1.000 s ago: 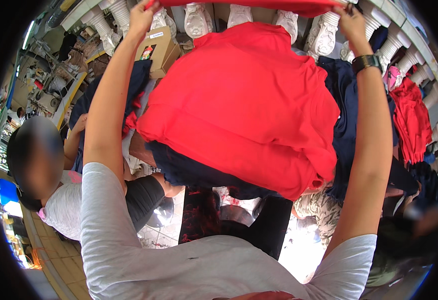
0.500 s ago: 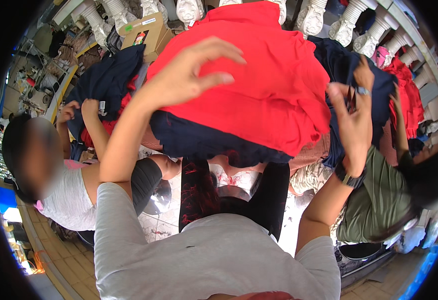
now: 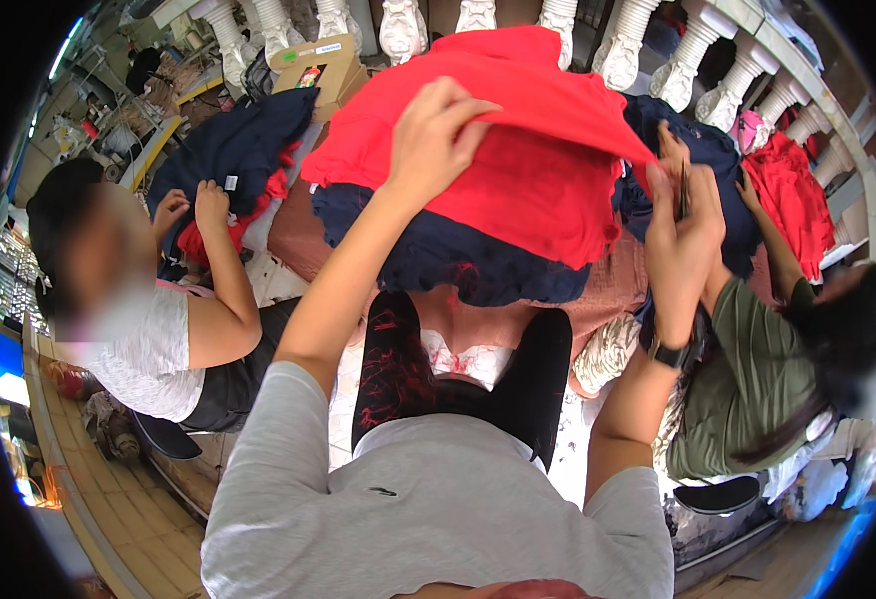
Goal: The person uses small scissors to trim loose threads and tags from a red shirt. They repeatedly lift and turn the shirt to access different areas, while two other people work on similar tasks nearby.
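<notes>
Half a second earlier both hands were off the cloth, left fingers spread over the pile. Now both had a grip: the left hand [image 3: 430, 145] pinched the near edge of the top red garment [image 3: 503, 75] between thumb and fingers; the right hand [image 3: 686, 230] pinched the right end of that edge. Edge ran taut between them, raised clear of the layers below. Means the top piece was under two-hand control, only partly lifted; rest of it lay on the pile, mid-desk, over navy garments [image 3: 458, 275].

Right hand also carried a slim dark tool [image 3: 684, 190], likely thread snips; couldn't tell if its blades were apart. Desk [image 3: 293, 238] had a brownish cover. Left co-worker [image 3: 148, 364] handled a navy garment [image 3: 243, 135]; right co-worker [image 3: 758, 384] reached to dark cloth beside the pile.
</notes>
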The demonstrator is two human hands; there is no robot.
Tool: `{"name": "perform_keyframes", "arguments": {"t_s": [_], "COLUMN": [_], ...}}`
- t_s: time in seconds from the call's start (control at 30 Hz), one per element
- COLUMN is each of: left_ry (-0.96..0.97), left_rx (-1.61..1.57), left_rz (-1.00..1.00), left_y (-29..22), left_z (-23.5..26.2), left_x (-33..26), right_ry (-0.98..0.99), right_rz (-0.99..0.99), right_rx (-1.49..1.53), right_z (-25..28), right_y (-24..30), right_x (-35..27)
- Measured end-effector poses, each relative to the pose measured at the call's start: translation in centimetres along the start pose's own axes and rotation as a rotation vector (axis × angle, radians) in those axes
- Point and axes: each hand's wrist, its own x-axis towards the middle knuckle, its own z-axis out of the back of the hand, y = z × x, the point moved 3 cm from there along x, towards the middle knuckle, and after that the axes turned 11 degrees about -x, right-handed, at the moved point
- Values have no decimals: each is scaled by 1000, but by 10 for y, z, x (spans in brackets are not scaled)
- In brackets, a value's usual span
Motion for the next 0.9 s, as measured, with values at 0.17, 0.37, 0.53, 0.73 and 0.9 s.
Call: {"name": "perform_keyframes", "arguments": {"t_s": [0.17,0.37,0.53,0.73,0.9], "left_ry": [-190,-652,-387,-396,-486], "left_rx": [-25,-1320,-1781,-1485,-627], "left_rz": [370,1075,1121,1218,697], "left_y": [-27,-52,-26,-15,-19], "left_z": [61,33,84,117,180], "left_x": [-60,-146,-120,-88,-28], "right_ry": [291,714,981,887,591], "right_rz": [167,48,99,218,165], "right_rx": [252,623,832,807,656], "right_z": [26,-9,-23,-40,-25], "right_y": [62,99,127,115,84], "right_x": [-53,-131,-160,-119,-41]}}
